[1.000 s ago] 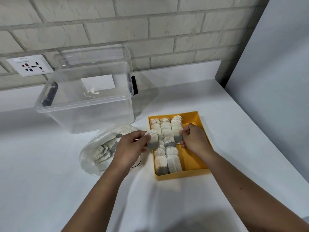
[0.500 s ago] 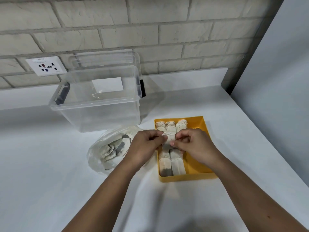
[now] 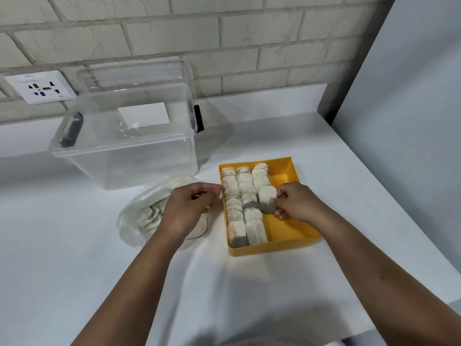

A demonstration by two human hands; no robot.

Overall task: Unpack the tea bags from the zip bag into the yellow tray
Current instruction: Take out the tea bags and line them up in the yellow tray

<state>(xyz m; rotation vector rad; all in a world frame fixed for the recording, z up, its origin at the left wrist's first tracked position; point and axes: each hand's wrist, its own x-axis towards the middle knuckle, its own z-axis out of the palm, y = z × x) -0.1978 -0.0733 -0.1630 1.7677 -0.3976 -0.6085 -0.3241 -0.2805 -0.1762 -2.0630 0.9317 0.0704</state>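
- Right hand pinches one tea bag between thumb and fingertips, at the near end of the tray's third, right-hand row.
- Left hand is over the zip bag, just left of the tray wall, with fingers curled. Can't tell if anything is in it.
- Yellow tray sits on the white bench, right of centre. Tea bags stand in it in three rows from the far wall.
- The two left rows run the tray's whole length. The right row ends about halfway, at the pinched bag.
- Bare yellow floor shows in the near-right part and along the right wall.
- Zip bag lies crumpled on the bench just left of the tray, with more tea bags visible through the plastic.
- Clear box stands behind the zip bag, close to it and near the tray's far-left corner. Its lid leans behind it against the brick wall.
- Wall socket is on the bricks, left of the lid.
- Bench top is plain white, with a low white upstand along the back wall.
- Grey panel closes the right side, and the bench runs up to it along a diagonal line.
- Open bench lies right of the tray up to the panel, and behind the tray to the upstand.
- There is a wide open stretch at near left, under and beside the forearms.
- Near edge of the bench shows at lower right.
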